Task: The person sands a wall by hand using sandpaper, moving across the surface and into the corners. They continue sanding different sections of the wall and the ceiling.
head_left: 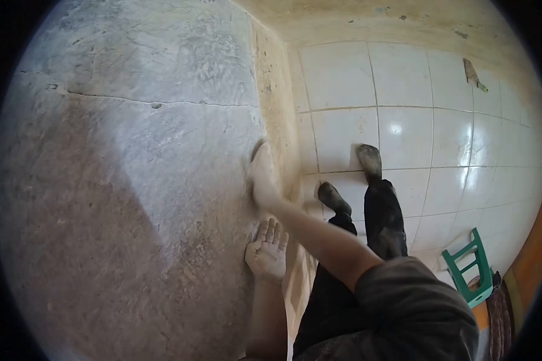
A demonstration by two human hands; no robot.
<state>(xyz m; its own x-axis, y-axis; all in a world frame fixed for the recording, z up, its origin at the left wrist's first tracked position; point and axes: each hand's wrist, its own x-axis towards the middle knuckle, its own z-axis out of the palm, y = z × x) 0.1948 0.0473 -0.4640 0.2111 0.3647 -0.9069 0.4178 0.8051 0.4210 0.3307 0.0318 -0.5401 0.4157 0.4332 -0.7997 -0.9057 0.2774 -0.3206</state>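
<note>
Dust whitened both our hands. Our left hand (pixel 268 253) lay open, fingers spread, palm flat on the wall (pixel 132 150), which filled the view from 7 to 12 o'clock. Our right hand (pixel 262 177) touched the same wall just at 12 o'clock from the left one. It was blurred and seen edge-on, so we could not tell whether it was open or closed on something, perhaps a pale pad.

We judged the footing the main risk. Our shoes (pixel 334 197) stood close to the wall's foot on glossy floor tiles (pixel 403 138), and with weight leaning into the left palm, dust underfoot could let a shoe slide. Hard pressure near the crack (pixel 162 101) at 11 o'clock might loosen the surface. A step back toward 4 o'clock could catch the green stool (pixel 468 268).
</note>
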